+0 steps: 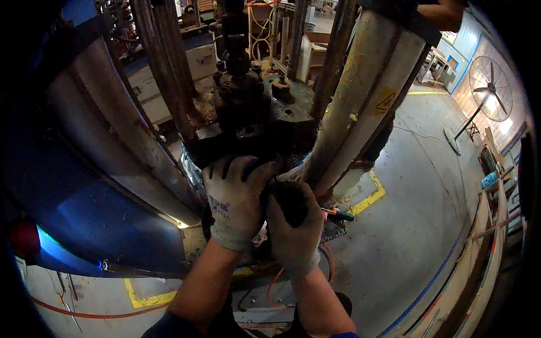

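Both hands wear pale grey work gloves and meet in front of a dark, greasy machine block (245,132) between two upright columns. My left hand (234,203) lies against the block's near lower side, its fingers bent and the tips lost in shadow. Close beside it, my right hand (296,228) is closed, with a black patch over its thumb side; I cannot tell whether that is grime or an object. Whatever the fingers grip is hidden. Just right of my right hand, a tool with a green and dark handle (340,214) rests on the machine's ledge.
A scuffed pale column (366,84) with a yellow warning label rises on the right; another column (121,112) leans on the left beside a blue curved panel (112,219). An orange hose (274,287) runs below my hands. A large fan (490,89) stands at far right.
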{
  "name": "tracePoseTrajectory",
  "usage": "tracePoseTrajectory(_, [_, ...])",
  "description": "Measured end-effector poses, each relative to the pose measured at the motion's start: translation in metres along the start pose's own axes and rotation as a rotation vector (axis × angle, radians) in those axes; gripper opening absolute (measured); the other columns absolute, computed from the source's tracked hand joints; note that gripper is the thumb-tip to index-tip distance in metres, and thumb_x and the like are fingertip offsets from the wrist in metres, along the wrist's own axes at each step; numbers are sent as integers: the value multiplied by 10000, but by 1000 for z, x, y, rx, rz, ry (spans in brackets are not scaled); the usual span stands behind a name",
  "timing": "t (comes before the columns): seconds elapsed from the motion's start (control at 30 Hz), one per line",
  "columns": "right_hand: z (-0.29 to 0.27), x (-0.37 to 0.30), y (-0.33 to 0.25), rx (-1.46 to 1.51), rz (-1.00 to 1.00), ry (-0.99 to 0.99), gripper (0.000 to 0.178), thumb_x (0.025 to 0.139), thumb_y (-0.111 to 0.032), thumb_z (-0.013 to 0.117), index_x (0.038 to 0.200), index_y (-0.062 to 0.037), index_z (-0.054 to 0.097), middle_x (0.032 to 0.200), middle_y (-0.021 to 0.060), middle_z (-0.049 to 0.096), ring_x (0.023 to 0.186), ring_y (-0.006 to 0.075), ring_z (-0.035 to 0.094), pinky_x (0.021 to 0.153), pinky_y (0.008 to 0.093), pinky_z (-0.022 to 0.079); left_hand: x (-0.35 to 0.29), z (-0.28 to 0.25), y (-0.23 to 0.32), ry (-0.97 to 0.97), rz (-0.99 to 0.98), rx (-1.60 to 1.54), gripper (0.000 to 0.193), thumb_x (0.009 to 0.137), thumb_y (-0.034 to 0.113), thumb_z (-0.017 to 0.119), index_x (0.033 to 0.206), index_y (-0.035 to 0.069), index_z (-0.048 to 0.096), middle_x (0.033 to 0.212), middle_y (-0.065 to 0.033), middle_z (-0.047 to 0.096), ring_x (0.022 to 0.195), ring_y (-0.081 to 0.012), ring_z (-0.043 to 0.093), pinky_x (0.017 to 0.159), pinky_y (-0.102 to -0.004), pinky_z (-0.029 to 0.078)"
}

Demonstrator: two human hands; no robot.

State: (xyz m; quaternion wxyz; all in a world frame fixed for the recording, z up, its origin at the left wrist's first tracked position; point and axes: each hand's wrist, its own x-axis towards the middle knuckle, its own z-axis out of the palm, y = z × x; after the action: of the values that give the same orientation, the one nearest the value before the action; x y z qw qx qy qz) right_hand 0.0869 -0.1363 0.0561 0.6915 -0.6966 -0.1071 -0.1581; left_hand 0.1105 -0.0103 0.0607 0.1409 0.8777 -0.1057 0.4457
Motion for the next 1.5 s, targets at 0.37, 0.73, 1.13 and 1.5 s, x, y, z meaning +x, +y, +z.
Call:
tracePoseTrajectory(0.37, [-18,7,4,-55,67,107,239,902,-126,698,1096,15,701,969,179,725,866,281,717,777,342,541,5,-7,10,-46,-82,5,371,715,150,756,1078,229,756,1083,-81,632,1066,-355,559,916,-497,457])
tracePoseTrajectory(0.73, [-11,9,3,-397,-428,157,309,816,-83,765,1116,-54,695,941,134,680,824,305,669,760,405,543,5,-4,10,-6,0,-30,359,745,198,710,1101,240,731,1072,-65,623,1003,-337,579,868,-499,438])
tracePoseTrajectory(1.13, [-5,-3,-10,-59,-169,-19,328,831,28,705,1154,-16,676,1088,142,683,987,257,693,879,339,545,1,-3,-2,-7,-1,43,328,772,203,680,1093,242,738,1031,-51,637,982,-311,594,845,-473,447])
tracePoseTrajectory(1.5, [-10,1,-2,-338,-455,-5,405,775,20,749,1165,-60,672,1094,180,681,971,353,685,858,390,552,5,-14,5,-46,-40,-47,354,774,151,688,1118,217,735,1035,-62,642,988,-330,589,853,-471,449])
